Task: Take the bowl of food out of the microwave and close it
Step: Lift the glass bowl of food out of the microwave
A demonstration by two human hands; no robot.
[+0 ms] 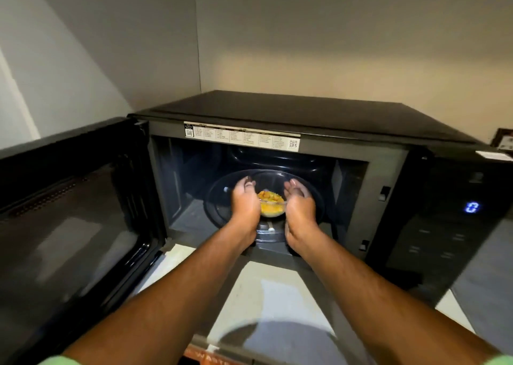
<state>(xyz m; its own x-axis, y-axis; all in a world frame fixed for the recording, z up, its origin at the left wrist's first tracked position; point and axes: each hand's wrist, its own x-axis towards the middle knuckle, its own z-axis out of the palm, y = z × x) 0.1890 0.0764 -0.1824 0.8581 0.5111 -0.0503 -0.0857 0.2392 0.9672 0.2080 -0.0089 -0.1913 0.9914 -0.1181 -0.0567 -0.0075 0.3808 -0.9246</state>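
A black microwave (305,114) stands in a wall corner with its door (69,226) swung wide open to the left. Inside, on the round glass turntable (313,198), sits a small clear glass bowl (273,207) holding yellow-orange food. Both my arms reach into the cavity. My left hand (245,201) cups the bowl's left side and my right hand (299,203) cups its right side, fingers curled around it. The hands hide most of the bowl's walls. Whether the bowl rests on the turntable or is lifted off it, I cannot tell.
The control panel (449,226) on the microwave's right shows a lit blue "0" (472,207). A white instruction label (241,136) runs above the cavity opening. A pale counter surface (277,295) lies in front, below my arms. A dark object (503,142) sits at the far right.
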